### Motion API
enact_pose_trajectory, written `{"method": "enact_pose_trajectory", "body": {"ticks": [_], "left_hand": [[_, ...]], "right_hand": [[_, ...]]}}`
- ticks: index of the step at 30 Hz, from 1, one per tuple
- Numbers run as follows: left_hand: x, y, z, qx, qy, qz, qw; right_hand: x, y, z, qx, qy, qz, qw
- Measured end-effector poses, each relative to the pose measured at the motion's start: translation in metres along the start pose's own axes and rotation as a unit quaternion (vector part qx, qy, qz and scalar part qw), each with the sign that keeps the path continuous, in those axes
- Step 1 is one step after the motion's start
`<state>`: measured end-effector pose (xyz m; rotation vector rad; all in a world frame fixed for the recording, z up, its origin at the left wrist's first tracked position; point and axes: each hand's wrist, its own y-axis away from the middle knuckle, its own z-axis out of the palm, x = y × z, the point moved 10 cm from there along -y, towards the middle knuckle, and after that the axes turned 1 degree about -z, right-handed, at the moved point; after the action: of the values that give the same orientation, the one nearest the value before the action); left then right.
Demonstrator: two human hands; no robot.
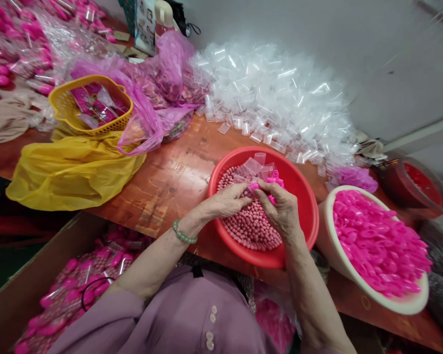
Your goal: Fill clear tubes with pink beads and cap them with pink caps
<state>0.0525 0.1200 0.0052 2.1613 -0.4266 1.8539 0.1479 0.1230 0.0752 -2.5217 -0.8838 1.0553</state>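
Both hands meet over a red basin [310, 221] of small pink beads [253, 228]. My left hand [231, 199], with a green bead bracelet on its wrist, is closed around a clear tube whose end touches a bright pink piece [254, 187]. My right hand [280, 204] pinches that pink piece from the other side. Fingers hide part of the tube. Behind the hands, several clear tubes [254, 166] and more bright pink pieces [275, 178] lie on the beads inside the basin.
A heap of clear tubes [273, 93] covers the table's back. A white tub [330, 221] of pink parts stands right. Left are a yellow basket [92, 132], a yellow bag [74, 172] and a pink bag [143, 123]. Below left, a cardboard box [33, 275] holds filled pink items.
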Motion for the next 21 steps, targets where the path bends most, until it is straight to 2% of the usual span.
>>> {"method": "enact_pose_trajectory", "body": {"ticks": [5,8,11,14,17,21], "left_hand": [[-0.001,0.002,0.002,-0.010,-0.033,-0.005,0.999],[0.002,0.002,0.001,-0.004,-0.018,0.004,1.000],[0.002,0.002,0.002,-0.007,0.055,0.001,0.998],[-0.003,0.000,0.002,-0.008,0.162,-0.024,0.987],[-0.007,-0.001,0.006,-0.028,0.258,-0.045,0.965],[-0.003,0.000,0.013,-0.059,0.328,-0.037,0.942]], "right_hand": [[-0.005,0.001,0.005,-0.032,-0.004,-0.037,0.999],[-0.007,0.001,0.004,-0.009,0.014,-0.051,0.999],[-0.014,0.004,0.007,-0.001,0.039,-0.090,0.995],[-0.020,0.009,0.020,-0.041,0.083,-0.124,0.988],[-0.021,0.012,0.030,-0.070,0.147,-0.123,0.979],[-0.024,0.014,0.031,-0.050,0.225,-0.128,0.965]]}}
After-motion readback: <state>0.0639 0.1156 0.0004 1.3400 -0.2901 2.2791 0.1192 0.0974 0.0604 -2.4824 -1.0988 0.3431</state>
